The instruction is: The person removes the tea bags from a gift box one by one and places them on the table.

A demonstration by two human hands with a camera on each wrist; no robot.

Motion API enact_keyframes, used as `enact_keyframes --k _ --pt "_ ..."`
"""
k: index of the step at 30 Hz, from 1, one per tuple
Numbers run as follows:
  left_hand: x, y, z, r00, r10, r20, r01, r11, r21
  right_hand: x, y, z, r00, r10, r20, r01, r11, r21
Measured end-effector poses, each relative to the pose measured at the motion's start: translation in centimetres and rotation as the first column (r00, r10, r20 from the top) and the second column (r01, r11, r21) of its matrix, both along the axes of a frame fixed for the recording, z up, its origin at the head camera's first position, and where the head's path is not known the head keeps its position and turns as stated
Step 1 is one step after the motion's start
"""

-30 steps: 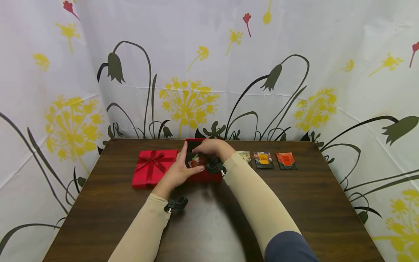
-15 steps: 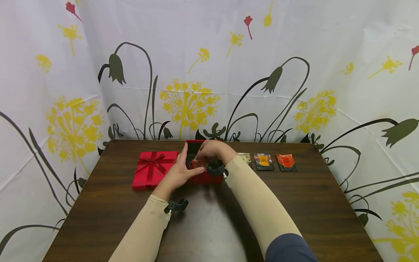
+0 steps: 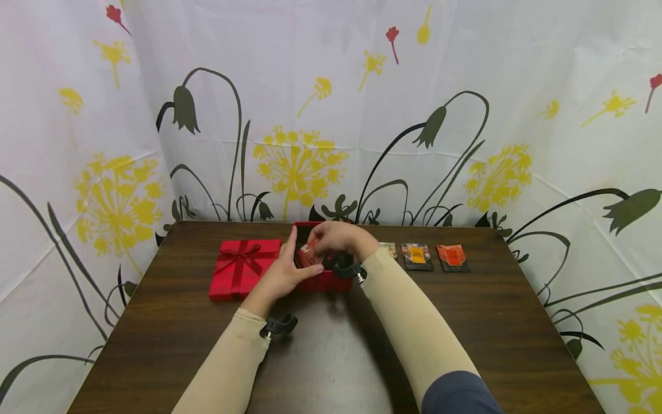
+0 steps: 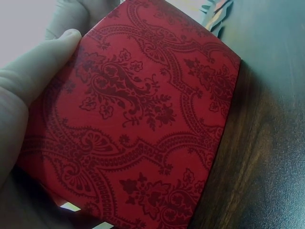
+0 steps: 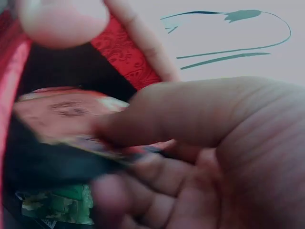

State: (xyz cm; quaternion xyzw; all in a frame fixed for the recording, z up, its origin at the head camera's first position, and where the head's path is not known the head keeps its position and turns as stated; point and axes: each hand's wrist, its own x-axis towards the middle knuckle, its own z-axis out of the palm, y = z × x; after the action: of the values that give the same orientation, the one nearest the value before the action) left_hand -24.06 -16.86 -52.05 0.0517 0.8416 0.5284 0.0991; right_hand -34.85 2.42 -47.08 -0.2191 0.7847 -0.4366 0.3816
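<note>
A red patterned gift box (image 3: 331,281) stands lidless near the table's back edge, its inside dark. My left hand (image 3: 281,275) grips its left side, thumb across the front wall and fingers along the side; the left wrist view shows the thumb (image 4: 64,47) at the rim. Reaching in from the right, my right hand (image 3: 343,238) pinches a red and black sachet (image 3: 308,253) between thumb and fingers. That sachet (image 5: 66,112) is tilted and blurred in the right wrist view. Below it lies a green packet (image 5: 66,202) in the box, partly hidden.
The red lid (image 3: 245,267) with a ribbon bow lies left of the box. To the right, a pale-green sachet (image 3: 389,249) partly hidden by the sleeve, a yellow-labelled sachet (image 3: 416,256) and an orange sachet (image 3: 452,257) lie in a row. A flowered curtain (image 3: 439,63) hangs behind.
My right hand has taken hold of the sachet inside the box and tilted it up, shifting slightly right. The left hand stays at the box.
</note>
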Motion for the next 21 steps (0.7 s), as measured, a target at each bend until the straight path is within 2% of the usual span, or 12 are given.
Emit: enact_keyframes --k 4,6,21 --pt "0.02 0.05 -0.01 1.000 0.008 0.003 -0.008 1.000 -0.015 -0.17 0.39 -0.19 0.999 -0.034 0.017 0.036 0.991 -0.133" --pt "0.07 0.09 0.01 1.000 0.014 0.015 -0.014 1.000 -0.011 -0.20 0.62 -0.21 0.999 -0.038 0.035 0.043 0.985 -0.168" --pt "0.08 0.11 -0.04 1.000 0.006 0.009 -0.006 1.000 -0.014 -0.55 0.92 -0.58 0.991 -0.108 0.079 0.125 0.956 -0.264"
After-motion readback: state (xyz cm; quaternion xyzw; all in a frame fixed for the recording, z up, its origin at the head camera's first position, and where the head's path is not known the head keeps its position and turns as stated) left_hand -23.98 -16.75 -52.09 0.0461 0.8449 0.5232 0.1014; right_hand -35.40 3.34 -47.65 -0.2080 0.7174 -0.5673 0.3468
